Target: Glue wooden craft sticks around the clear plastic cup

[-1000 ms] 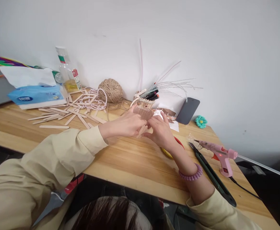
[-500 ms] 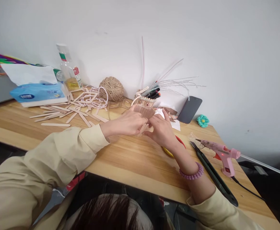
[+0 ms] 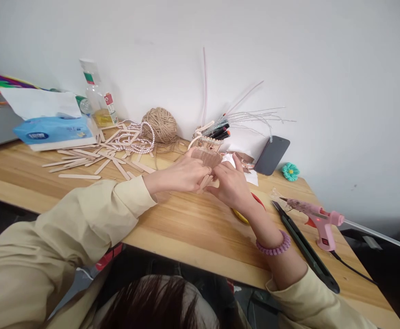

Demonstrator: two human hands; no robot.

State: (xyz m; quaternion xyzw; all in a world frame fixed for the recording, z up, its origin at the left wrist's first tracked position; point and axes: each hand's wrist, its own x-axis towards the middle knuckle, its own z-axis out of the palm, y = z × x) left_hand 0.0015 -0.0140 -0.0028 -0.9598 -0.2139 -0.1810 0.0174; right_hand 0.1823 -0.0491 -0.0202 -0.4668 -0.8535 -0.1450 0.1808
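Observation:
At the middle of the table both hands press in on a small brown wood-grained piece [image 3: 207,157] with pale craft sticks [image 3: 205,182] at its near side. My left hand [image 3: 185,175] has its fingers curled round the left side. From the right, my right hand [image 3: 231,183] pinches the near right part, its fingertips close to the left hand's. The fingers hide much of the piece, so how the sticks join it cannot be seen. Under my right wrist lie scissors with a red and yellow handle [image 3: 240,216], partly covered.
Loose craft sticks [image 3: 79,176], a bead string [image 3: 148,145] and a twine ball [image 3: 159,125] lie left. Behind stand a tissue pack [image 3: 54,131], a bottle [image 3: 100,103] and a pen holder [image 3: 211,142]. Right are a phone [image 3: 272,155], a utility knife [image 3: 306,249] and a pink glue gun [image 3: 323,219].
Both hands keep nearly the same hold on the wood-grained piece. The camera view has shifted very slightly; nothing else has visibly moved.

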